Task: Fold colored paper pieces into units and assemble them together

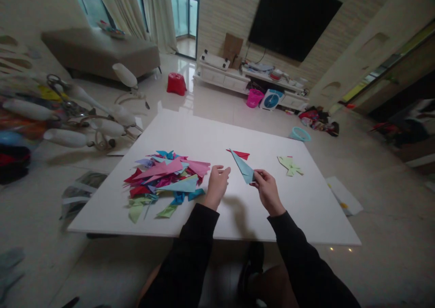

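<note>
My right hand (268, 189) pinches the wide end of a light blue folded paper plane (242, 167), its tip pointing away and to the left. Just beyond that tip a small red paper plane (242, 154) lies on the white table (190, 131). My left hand (218, 184) holds nothing, fingers apart and a little curled, between the light blue plane and a heap of folded papers (166, 169). Pink, red, blue, purple and green pieces overlap in that heap. Right of my right hand, pale green folded papers (290, 166) lie together on the tabletop.
A light blue basket (300, 134) stands on the floor past the table's far right corner. White sheets (345, 195) lie by the right edge. To the left is a lamp-like fixture with white shades (66, 137). A red stool (176, 84) stands farther off.
</note>
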